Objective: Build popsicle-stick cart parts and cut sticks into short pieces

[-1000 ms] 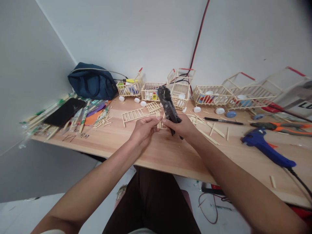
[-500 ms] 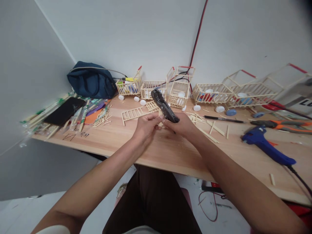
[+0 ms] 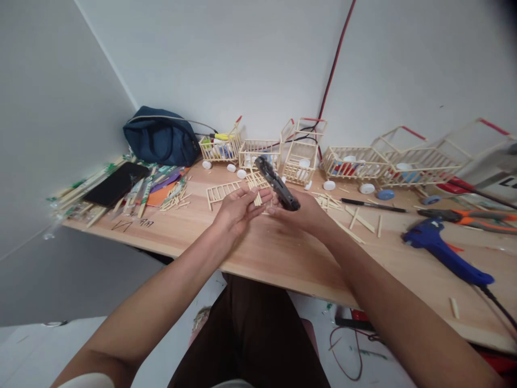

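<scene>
My right hand (image 3: 304, 213) grips black pliers (image 3: 277, 183) by the handles, jaws pointing up and to the left. My left hand (image 3: 238, 208) is just beside it, palm up, fingers loosely curled around a few short wooden sticks (image 3: 257, 198). Both hands hover over the middle of the wooden table (image 3: 283, 253). A flat ladder-like stick frame (image 3: 222, 191) lies just beyond my left hand.
Several small stick-built carts (image 3: 301, 151) with bottle-cap wheels line the wall. A blue glue gun (image 3: 444, 249) and orange-handled pliers (image 3: 470, 216) lie at right. A dark blue bag (image 3: 161, 141), a black phone (image 3: 116, 184) and loose sticks are at left. A red cable (image 3: 335, 70) runs up the wall.
The pliers tilted from nearly upright to leaning left and lower. My left fingers, pinched near the pliers before, have loosened with the palm turned up under the sticks.
</scene>
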Tool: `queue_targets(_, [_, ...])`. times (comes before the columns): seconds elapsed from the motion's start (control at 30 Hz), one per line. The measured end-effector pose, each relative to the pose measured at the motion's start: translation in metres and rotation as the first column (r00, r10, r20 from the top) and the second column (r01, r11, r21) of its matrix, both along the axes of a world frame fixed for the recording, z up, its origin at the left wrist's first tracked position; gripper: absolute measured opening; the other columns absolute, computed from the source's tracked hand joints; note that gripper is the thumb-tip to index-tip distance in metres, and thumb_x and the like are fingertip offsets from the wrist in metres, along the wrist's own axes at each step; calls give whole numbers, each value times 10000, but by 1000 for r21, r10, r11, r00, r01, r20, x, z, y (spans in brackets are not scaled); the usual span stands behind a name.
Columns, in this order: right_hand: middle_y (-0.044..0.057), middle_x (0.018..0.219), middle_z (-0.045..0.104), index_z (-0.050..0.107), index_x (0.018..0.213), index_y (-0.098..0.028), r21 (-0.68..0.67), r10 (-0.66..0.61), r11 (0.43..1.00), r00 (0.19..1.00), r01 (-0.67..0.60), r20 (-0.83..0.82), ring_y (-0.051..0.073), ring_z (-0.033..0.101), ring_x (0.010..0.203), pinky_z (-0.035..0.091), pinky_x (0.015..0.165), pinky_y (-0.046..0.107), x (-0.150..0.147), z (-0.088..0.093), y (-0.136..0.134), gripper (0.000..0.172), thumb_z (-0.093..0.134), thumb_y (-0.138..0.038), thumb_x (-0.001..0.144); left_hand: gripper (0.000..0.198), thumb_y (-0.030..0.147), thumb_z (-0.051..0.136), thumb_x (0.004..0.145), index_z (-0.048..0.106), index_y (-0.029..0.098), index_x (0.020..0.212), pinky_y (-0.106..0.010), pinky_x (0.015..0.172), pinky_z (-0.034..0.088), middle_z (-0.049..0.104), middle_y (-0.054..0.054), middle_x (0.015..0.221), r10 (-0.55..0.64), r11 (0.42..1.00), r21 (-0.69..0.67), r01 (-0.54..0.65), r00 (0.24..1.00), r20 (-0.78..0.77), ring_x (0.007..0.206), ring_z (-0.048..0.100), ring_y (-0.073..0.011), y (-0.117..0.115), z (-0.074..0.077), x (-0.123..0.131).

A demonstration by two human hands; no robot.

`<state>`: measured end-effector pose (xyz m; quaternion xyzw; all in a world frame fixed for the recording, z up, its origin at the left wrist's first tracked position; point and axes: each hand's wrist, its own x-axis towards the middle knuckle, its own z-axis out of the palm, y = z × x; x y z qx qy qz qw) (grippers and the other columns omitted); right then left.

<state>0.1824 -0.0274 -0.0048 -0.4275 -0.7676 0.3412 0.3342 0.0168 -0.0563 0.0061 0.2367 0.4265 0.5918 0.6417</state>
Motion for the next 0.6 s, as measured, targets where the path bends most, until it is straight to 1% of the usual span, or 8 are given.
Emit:
queue_targets(0.07, [8,757,670,643,889,-188,25,4,1000,1000,-5,27,160,579,657,431,618,273,-2,-1,-3,326,706,-452,707,146,72,595,853,560,125,722,-306,770,554,703,-68,745,13,1000,-16,-13,1000,-12,703,693,-143,-1,1,0])
queue_targets(0.17, [2,756,672,665,925,-193,78,-3,997,999,-1,47,157,577,657,421,613,263,-5,-2,-5,335,707,-459,724,211,68,594,851,530,133,660,-308,773,557,637,-26,631,30,999,-37,-30,999,-22,607,656,-121,-2,1,3])
queue_targets(0.27, [20,854,704,672,949,-200,125,-30,992,999,27,28,178,607,733,439,669,282,-6,-3,-5,332,717,-444,729,206,70,592,852,543,130,661,-309,763,557,606,-13,604,33,999,-37,-34,999,-20,592,642,-119,-3,1,8])
queue_targets(0.37, [32,938,716,666,961,-206,153,-47,987,999,44,16,199,630,827,451,742,307,-5,-5,-3,325,731,-426,731,194,68,596,848,555,132,669,-284,732,546,569,9,551,26,999,-25,-26,1000,-12,552,612,-104,-4,-1,13])
queue_targets(0.53, [46,903,696,657,914,-200,212,-105,974,989,82,101,204,613,811,438,735,311,-3,-9,0,309,727,-449,746,215,69,578,854,537,132,652,-250,686,517,633,-34,613,4,1000,11,-4,1000,-15,558,608,-97,-3,-5,17])
queue_targets(0.6, [50,889,690,651,902,-196,229,-128,968,984,97,124,204,605,800,432,719,307,-3,-10,0,313,716,-464,754,197,80,599,844,553,128,658,-247,692,512,630,-31,612,4,1000,16,-4,1000,-26,546,595,-89,-2,-6,17])
